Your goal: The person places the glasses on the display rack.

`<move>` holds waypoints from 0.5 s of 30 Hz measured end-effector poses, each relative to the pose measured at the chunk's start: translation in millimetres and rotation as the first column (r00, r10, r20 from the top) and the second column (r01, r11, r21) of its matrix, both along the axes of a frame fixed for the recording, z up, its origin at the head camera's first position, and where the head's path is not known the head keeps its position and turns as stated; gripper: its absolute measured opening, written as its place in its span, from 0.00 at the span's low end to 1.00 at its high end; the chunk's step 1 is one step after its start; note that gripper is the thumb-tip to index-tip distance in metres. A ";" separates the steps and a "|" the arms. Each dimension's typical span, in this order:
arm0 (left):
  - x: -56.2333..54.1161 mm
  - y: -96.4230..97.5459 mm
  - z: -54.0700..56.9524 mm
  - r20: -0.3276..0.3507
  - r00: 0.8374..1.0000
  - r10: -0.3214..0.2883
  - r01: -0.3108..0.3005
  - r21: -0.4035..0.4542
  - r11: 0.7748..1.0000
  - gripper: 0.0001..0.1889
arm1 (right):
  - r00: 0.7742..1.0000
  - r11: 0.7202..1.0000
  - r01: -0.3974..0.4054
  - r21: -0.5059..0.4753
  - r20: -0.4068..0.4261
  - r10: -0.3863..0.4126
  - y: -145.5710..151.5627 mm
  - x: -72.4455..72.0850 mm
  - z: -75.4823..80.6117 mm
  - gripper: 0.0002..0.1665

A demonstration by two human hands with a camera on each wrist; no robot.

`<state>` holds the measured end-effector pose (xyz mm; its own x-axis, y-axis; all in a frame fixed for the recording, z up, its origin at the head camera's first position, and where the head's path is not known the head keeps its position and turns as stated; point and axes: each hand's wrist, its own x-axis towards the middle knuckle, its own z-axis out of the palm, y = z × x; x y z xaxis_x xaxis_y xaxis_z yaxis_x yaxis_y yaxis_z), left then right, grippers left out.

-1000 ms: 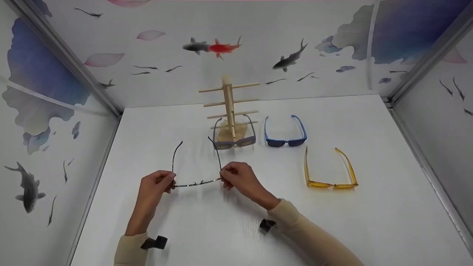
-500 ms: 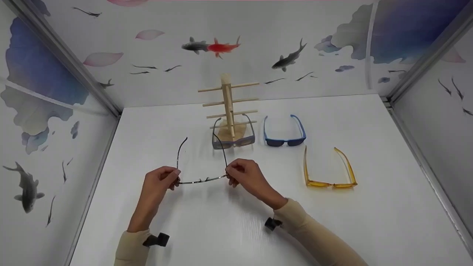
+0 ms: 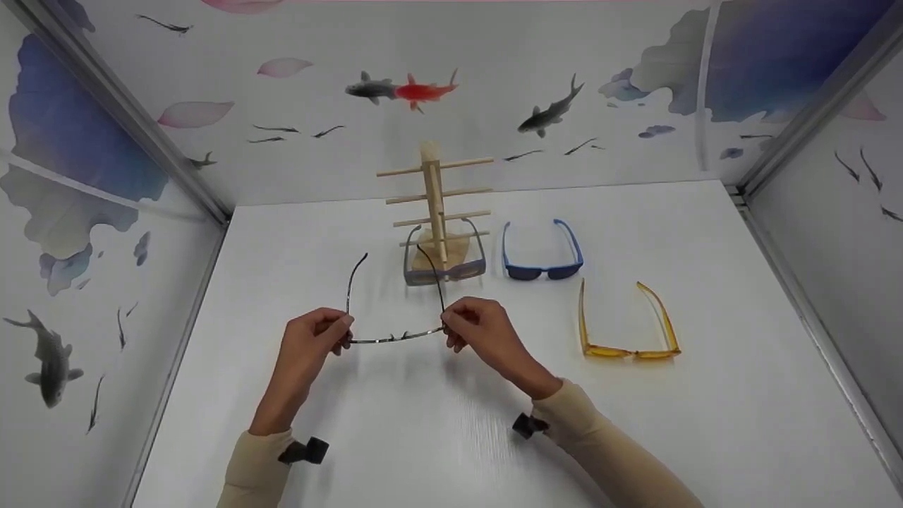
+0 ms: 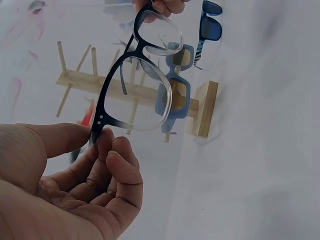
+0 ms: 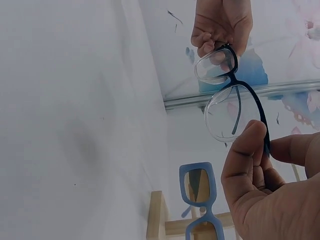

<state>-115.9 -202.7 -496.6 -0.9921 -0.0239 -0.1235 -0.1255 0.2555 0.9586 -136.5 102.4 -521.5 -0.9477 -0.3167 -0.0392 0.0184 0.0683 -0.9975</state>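
Both hands hold a pair of eyeglasses (image 3: 395, 339) with a dark top rim, clear lower rims and clear lenses, its temples unfolded and pointing away. My left hand (image 3: 310, 353) pinches the left corner between thumb and fingers. At the right corner, my right hand (image 3: 487, 335) pinches the frame the same way. Beyond them stands a wooden glasses rack (image 3: 434, 190) with several crossbars. Grey-blue sunglasses (image 3: 465, 270) hang on its lowest bar. The right temple tip of the eyeglasses overlaps the rack's base in the head view; the left wrist view shows the rack behind the lenses.
Blue sunglasses (image 3: 543, 271) lie unfolded on the white table (image 3: 741, 423) to the right of the rack. Closer in, yellow glasses (image 3: 631, 351) rest with temples pointing away. Printed wall panels (image 3: 480, 42) enclose the back and sides.
Both hands have moved forward and slightly right, carrying the eyeglasses nearer to the rack. The rack and the other glasses have stayed in place.
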 end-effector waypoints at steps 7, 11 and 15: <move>-5.7 7.3 1.2 -0.014 1.000 -0.019 0.019 0.003 1.000 0.07 | 1.000 1.000 0.024 -0.013 0.002 -0.024 7.1 -0.6 2.0 0.08; -8.0 12.1 1.9 -0.021 0.999 -0.026 0.026 -0.018 0.999 0.07 | 0.999 0.999 0.033 -0.042 -0.003 -0.033 11.4 -0.7 1.4 0.09; -9.4 17.0 0.9 -0.009 0.999 -0.031 0.031 -0.024 0.999 0.08 | 0.999 0.997 0.048 -0.052 -0.007 -0.048 16.1 -0.5 -0.1 0.09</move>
<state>-125.3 -185.6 -495.7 -0.9935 0.0044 -0.1135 -0.1077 0.2817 0.9535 -137.0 118.5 -521.7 -0.9621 -0.2721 -0.0157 0.0119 0.0157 -0.9998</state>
